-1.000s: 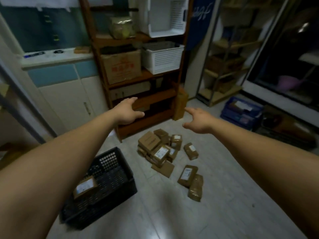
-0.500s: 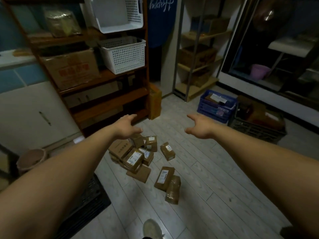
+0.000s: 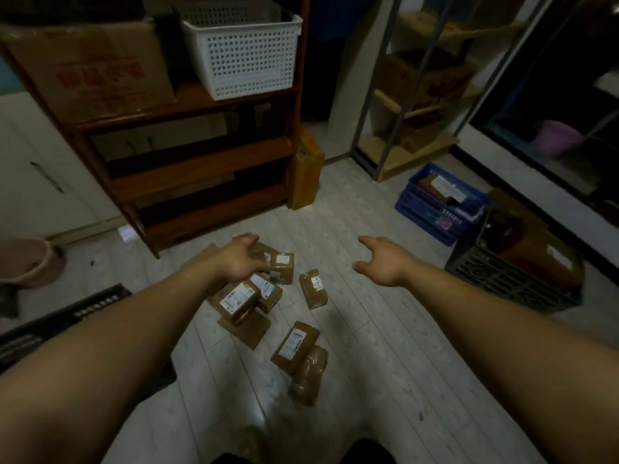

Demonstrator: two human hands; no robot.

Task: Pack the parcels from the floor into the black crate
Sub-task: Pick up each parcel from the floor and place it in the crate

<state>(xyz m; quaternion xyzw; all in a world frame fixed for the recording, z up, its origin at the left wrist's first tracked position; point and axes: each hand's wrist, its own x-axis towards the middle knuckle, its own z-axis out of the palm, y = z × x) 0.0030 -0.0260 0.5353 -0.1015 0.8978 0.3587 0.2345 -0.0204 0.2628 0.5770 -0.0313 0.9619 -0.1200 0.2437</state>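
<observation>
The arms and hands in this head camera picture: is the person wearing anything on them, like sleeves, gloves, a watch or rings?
Nothing shows on them. Both forearms are bare along the whole stretch in view, so no sleeves reach into the picture. The left hand and right hand have no gloves, and no watch, band or ring can be made out on either wrist or finger, though the light is dim and the picture slightly blurred.

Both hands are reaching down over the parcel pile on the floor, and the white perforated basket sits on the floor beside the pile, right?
Not quite. The head view shows the white perforated basket up on the wooden shelf, not the floor. Both the left hand and right hand do reach over the parcel pile.
</observation>
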